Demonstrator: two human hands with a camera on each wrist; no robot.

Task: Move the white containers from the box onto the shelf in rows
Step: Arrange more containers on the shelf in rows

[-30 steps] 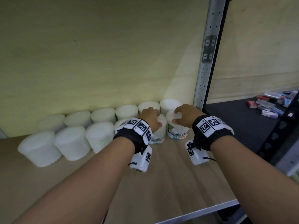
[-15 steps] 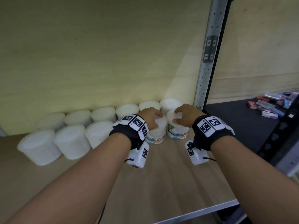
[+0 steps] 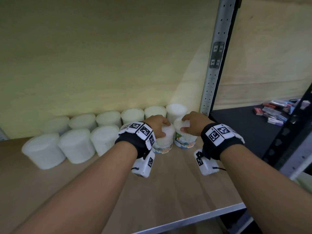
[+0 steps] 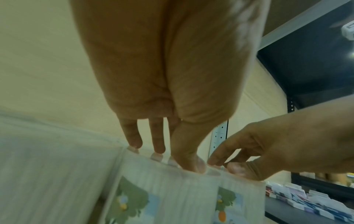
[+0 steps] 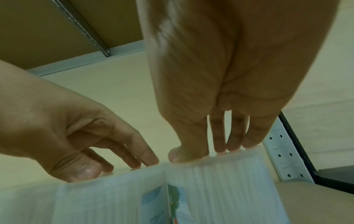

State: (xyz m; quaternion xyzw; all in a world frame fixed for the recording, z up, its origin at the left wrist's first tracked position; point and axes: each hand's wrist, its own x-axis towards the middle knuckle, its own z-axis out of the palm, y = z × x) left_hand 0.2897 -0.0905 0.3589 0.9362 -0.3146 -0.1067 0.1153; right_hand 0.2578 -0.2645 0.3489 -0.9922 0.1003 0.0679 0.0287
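Note:
Two white tubs with blue picture labels stand side by side at the right end of the front row on the wooden shelf (image 3: 168, 191). My left hand (image 3: 158, 126) grips the top of the left tub (image 3: 164, 141), thumb on the near rim and fingers over the far rim. My right hand (image 3: 192, 124) grips the top of the right tub (image 3: 184, 140) the same way. In the left wrist view my left hand (image 4: 162, 153) sits on its tub's (image 4: 162, 194) rim. In the right wrist view my right hand (image 5: 208, 150) sits on its tub (image 5: 220, 189).
A back row of white tubs (image 3: 133, 115) lines the wall, and more tubs (image 3: 76, 146) fill the front row to the left. A perforated metal upright (image 3: 214, 65) stands just right of the tubs. Small packets (image 3: 273, 114) lie on the dark neighbouring shelf.
My left wrist has swung a little to the left and its tub now shows more of its label. The right hand and its tub have stayed in place.

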